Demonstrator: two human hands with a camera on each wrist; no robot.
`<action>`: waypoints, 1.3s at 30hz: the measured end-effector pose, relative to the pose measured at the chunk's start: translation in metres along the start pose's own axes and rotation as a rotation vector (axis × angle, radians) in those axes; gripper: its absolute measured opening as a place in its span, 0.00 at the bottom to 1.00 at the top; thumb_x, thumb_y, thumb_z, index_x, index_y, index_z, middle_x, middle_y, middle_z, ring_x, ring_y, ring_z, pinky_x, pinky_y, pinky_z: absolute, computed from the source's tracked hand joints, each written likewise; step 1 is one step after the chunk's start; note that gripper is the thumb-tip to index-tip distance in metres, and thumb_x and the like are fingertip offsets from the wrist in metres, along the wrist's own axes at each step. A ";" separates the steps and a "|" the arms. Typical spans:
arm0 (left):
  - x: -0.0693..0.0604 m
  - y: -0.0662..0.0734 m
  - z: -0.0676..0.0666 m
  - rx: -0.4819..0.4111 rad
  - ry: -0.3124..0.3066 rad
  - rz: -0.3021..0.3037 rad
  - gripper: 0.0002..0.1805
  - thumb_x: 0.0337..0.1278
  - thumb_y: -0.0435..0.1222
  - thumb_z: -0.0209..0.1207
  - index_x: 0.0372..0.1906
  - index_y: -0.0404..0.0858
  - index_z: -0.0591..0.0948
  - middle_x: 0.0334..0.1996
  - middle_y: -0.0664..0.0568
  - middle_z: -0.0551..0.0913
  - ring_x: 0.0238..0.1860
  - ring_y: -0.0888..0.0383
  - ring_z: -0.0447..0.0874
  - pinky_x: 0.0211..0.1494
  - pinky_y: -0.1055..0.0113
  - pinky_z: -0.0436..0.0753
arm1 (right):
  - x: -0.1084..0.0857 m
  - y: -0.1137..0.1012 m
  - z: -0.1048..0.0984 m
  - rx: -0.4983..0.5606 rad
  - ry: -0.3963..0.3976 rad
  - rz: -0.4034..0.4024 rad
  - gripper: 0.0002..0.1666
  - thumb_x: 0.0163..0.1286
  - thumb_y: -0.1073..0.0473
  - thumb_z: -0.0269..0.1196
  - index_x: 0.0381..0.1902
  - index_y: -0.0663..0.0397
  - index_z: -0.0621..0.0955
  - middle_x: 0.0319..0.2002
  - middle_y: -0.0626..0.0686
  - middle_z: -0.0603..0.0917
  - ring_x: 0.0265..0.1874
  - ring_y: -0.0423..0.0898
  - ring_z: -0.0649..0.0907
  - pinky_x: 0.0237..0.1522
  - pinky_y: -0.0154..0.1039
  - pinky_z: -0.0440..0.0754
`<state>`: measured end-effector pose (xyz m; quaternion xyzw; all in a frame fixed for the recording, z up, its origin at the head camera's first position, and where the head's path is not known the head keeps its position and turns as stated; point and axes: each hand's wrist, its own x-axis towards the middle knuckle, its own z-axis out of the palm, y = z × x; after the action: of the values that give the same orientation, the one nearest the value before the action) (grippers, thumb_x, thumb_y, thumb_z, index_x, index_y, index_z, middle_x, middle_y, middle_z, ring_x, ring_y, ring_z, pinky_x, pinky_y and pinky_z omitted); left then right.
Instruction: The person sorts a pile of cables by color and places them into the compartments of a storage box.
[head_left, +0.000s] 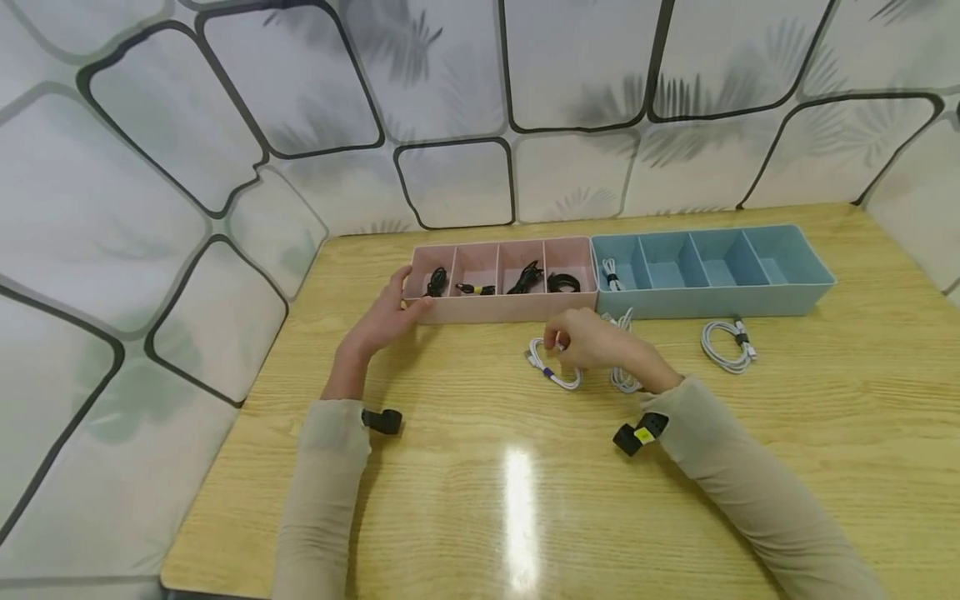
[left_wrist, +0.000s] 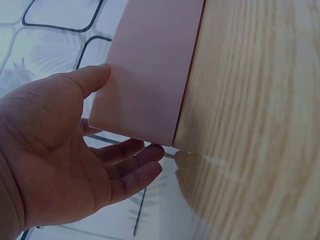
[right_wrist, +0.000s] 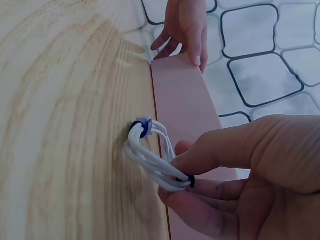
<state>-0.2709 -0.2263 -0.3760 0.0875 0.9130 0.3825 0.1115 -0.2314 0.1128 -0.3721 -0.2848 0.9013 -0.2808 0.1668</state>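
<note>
My left hand (head_left: 384, 321) holds the left end of a pink divided box (head_left: 495, 311), the thumb on its front face and the fingers round the end. The left wrist view shows the hand (left_wrist: 65, 150) at the box's corner (left_wrist: 145, 75). Just in front of the box, my right hand (head_left: 600, 337) pinches a coiled white cable (right_wrist: 152, 160) between thumb and fingers. Dark ties, one blue, wrap this coil. Beside the right hand lies another white cable (head_left: 624, 381), partly hidden by it.
A blue divided box (head_left: 712, 303) adjoins the pink one; a white cable (head_left: 611, 275) lies in its left compartment. Black cables (head_left: 527, 277) lie in the pink compartments. Another coiled white cable (head_left: 726, 354) rests on the wooden table (head_left: 450, 483) at right. Patterned wall covering (head_left: 450, 183) stands behind.
</note>
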 end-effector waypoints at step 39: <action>-0.001 0.002 0.000 0.007 0.001 0.002 0.43 0.75 0.48 0.50 0.80 0.40 0.40 0.78 0.35 0.46 0.75 0.38 0.52 0.73 0.42 0.58 | -0.021 0.016 -0.047 0.230 0.173 0.051 0.19 0.72 0.59 0.62 0.56 0.61 0.77 0.52 0.68 0.77 0.29 0.49 0.84 0.33 0.52 0.85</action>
<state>-0.2697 -0.2254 -0.3746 0.0885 0.9143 0.3795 0.1106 -0.2435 0.1558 -0.3421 -0.2153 0.8811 -0.4015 0.1270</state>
